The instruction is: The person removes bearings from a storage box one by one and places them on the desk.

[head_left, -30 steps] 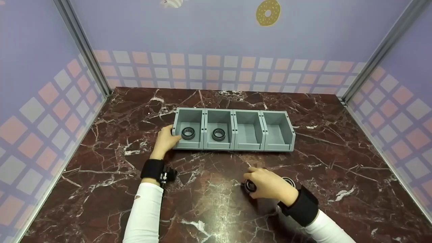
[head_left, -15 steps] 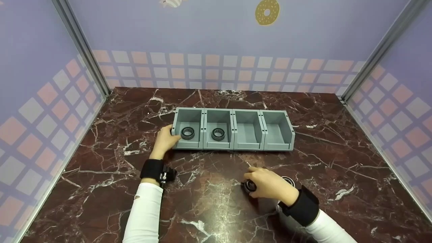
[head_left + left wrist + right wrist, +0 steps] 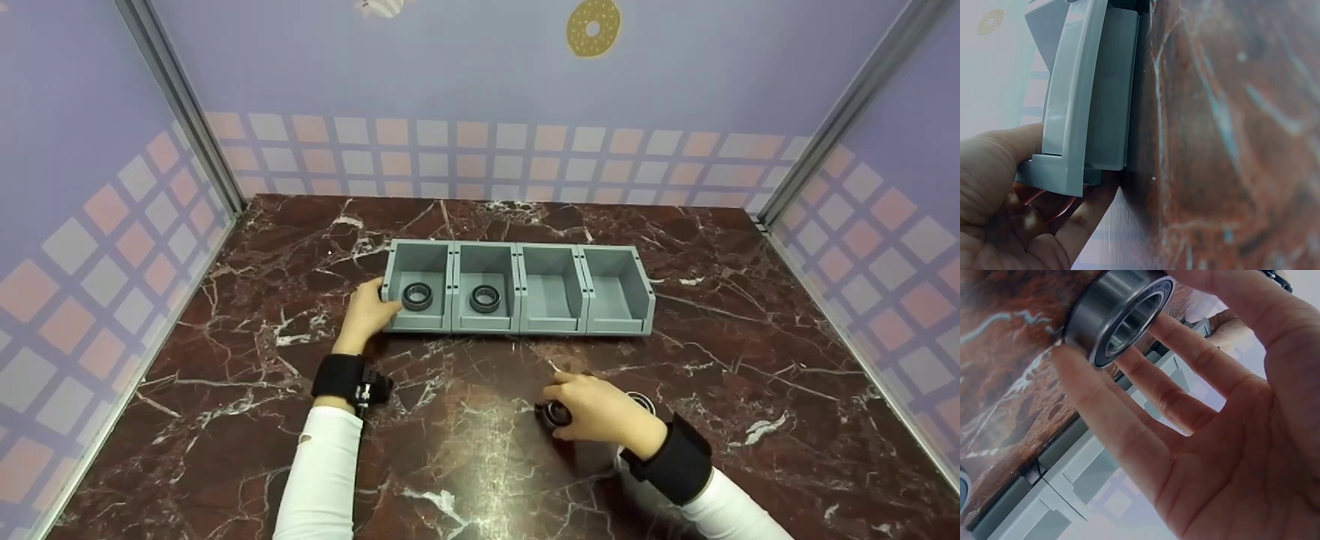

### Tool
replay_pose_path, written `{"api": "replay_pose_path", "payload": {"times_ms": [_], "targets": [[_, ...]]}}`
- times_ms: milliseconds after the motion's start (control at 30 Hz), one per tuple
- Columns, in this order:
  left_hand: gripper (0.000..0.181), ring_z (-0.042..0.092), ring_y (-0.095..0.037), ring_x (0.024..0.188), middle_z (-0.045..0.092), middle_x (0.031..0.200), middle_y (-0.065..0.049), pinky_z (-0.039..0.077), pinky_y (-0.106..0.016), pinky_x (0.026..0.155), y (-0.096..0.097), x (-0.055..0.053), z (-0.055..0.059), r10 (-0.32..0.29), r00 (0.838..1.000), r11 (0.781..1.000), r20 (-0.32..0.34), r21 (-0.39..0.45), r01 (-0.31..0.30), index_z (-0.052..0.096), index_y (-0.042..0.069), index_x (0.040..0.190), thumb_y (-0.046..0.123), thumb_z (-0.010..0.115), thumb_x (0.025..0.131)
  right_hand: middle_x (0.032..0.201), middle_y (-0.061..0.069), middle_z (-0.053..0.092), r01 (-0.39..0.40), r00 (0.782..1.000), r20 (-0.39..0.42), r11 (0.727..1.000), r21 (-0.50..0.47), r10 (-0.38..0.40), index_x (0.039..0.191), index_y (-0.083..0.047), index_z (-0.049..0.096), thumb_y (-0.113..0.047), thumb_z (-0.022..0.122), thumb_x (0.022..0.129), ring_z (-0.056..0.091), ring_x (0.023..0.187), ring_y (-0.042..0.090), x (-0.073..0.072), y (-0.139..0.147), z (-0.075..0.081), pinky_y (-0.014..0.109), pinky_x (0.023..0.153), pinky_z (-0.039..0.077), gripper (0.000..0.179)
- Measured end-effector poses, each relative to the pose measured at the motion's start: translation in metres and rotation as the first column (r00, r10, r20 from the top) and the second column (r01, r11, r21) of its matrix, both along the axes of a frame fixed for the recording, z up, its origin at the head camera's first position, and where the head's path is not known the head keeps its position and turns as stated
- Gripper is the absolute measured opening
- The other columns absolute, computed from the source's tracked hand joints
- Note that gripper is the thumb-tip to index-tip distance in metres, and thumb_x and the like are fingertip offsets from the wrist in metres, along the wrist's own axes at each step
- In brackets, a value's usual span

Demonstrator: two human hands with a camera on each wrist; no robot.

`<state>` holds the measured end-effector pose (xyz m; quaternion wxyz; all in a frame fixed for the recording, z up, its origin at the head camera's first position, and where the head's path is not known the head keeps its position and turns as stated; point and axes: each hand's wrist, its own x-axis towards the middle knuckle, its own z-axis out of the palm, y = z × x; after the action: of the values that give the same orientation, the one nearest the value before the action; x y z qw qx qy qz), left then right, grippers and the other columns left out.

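My left hand (image 3: 369, 313) grips the left end of a row of joined grey storage bins (image 3: 551, 325), its thumb over the side wall and its fingers outside, as the left wrist view shows on the bin wall (image 3: 1075, 84). One ball bearing (image 3: 417, 307) lies flat in the leftmost bin and another bearing (image 3: 485, 307) in the bin beside it. In front of the row, my right hand (image 3: 600, 409) holds a steel bearing (image 3: 1092, 318) between thumb and fingers, close over the table. Partly hidden behind that hand is a further bearing (image 3: 649, 406).
The dark red marbled table (image 3: 450, 405) runs back to a lilac panel (image 3: 480, 75) with a checked band. Side panels on metal posts (image 3: 184, 90) stand at left and right. The two right-hand bins (image 3: 555, 296) show bare floors.
Almost nothing differs. Both hands, the bins and the bearings keep their places, with only a very slight shift of the right hand and wrist.
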<state>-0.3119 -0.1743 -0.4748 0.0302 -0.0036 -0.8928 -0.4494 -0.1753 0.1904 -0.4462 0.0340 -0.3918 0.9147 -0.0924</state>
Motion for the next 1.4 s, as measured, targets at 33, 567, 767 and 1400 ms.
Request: {"api": "replay_pose_path", "payload": {"times_ms": [33, 567, 767, 1400], "targets": [[0.052, 0.064, -0.038, 0.092, 0.068, 0.117, -0.031, 0.05, -0.046, 0.084, 0.0, 0.0, 0.0, 0.001, 1.0, 1.0, -0.001, 0.0, -0.001, 0.056, -0.014, 0.137, 0.001, 0.063, 0.088, 0.096, 0.008, 0.063, 0.003, 1.0, 0.005, 1.0, 0.002, -0.003, 0.101, -0.006, 0.07, -0.015, 0.09, 0.072, 0.065, 0.079, 0.023, 0.0, 0.0, 0.0, 0.044, 0.071, 0.057, 0.037], [0.045, 0.063, -0.039, 0.095, 0.068, 0.115, -0.03, 0.049, -0.047, 0.086, 0.0, 0.002, 0.001, -0.005, 1.0, 1.0, 0.009, 0.007, 0.005, 0.06, -0.012, 0.132, 0.0, 0.062, 0.089, 0.107, 0.009, 0.067, 0.035, 0.999, 0.032, 0.987, -0.157, -0.03, 0.115, -0.004, 0.074, -0.016, 0.085, 0.084, 0.067, 0.087, 0.021, 0.001, 0.015, 0.006, 0.041, 0.077, 0.057, 0.035], [0.048, 0.064, -0.04, 0.099, 0.067, 0.119, -0.031, 0.049, -0.048, 0.087, 0.001, 0.002, 0.0, -0.004, 1.0, 1.0, 0.013, 0.012, 0.004, 0.058, -0.013, 0.136, 0.0, 0.062, 0.089, 0.114, 0.012, 0.069, 0.044, 0.999, -0.015, 0.978, -0.203, -0.048, 0.117, 0.0, 0.073, -0.019, 0.083, 0.088, 0.068, 0.086, 0.021, -0.002, 0.025, 0.005, 0.04, 0.078, 0.057, 0.036], [0.061, 0.062, -0.041, 0.103, 0.058, 0.135, -0.035, 0.047, -0.048, 0.092, -0.001, 0.001, 0.001, -0.009, 0.999, 1.0, 0.041, 0.011, 0.009, 0.044, -0.015, 0.148, 0.003, 0.062, 0.092, 0.12, 0.019, 0.068, 0.227, 0.969, -0.027, 0.925, -0.305, -0.246, 0.13, 0.003, 0.067, -0.014, 0.08, 0.091, 0.07, 0.099, 0.034, -0.013, 0.057, -0.004, 0.049, 0.084, 0.056, 0.045]]}}
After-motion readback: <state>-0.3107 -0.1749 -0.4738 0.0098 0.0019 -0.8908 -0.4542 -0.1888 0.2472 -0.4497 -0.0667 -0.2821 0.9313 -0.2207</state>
